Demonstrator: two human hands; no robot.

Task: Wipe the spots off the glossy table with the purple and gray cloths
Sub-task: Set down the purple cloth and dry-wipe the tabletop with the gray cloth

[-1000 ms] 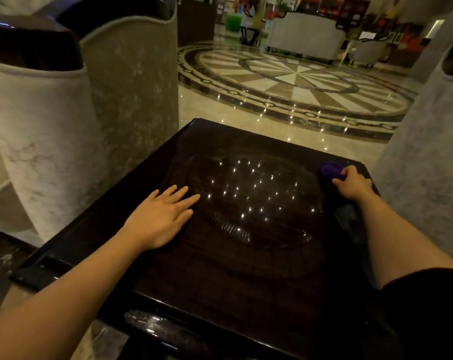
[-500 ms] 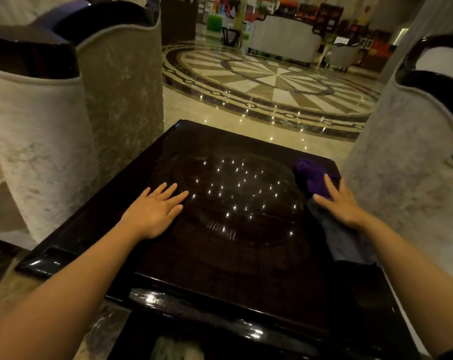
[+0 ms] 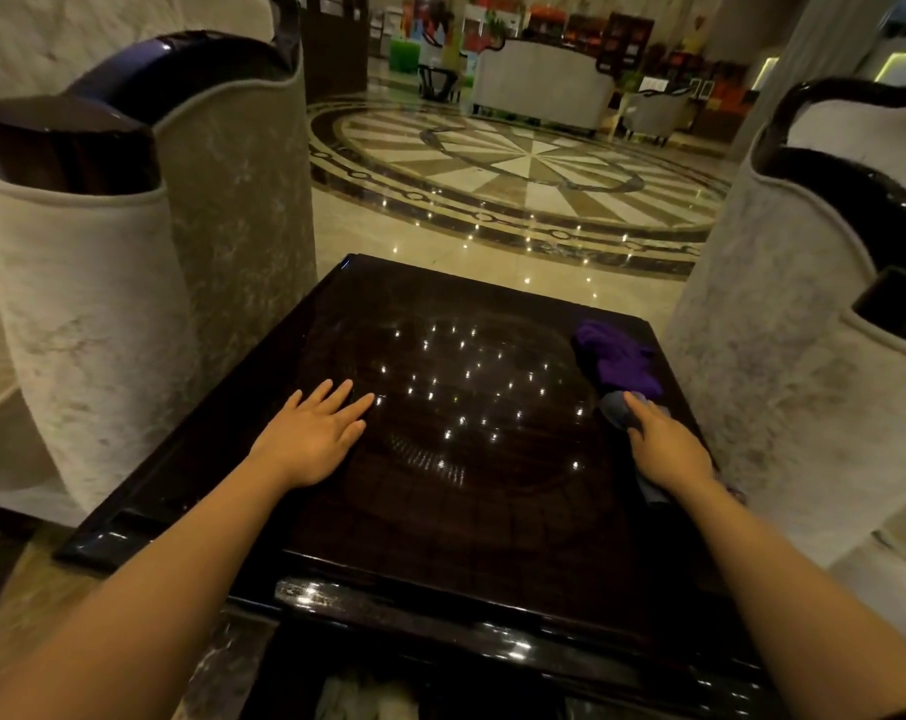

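Your left hand [image 3: 313, 441] flat, fingers spread, bracing on glossy table [image 3: 207, 454]. Right hand [image 3: 666, 449] fingers together, pressing gray cloth [image 3: 616, 410] to wipe; purple cloth [image 3: 620, 358] bunched just beyond fingertips.

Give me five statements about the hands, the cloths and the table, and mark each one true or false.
1. The left hand lies flat on the glossy table with nothing under it. True.
2. The purple cloth lies near the table's far right corner. True.
3. The right hand is pressing on the purple cloth. False: it rests on the gray cloth, just nearer than the purple one.
4. The purple cloth is spread out flat. False: it is bunched in a heap.
5. Upholstered armchairs stand on both sides of the table. True.
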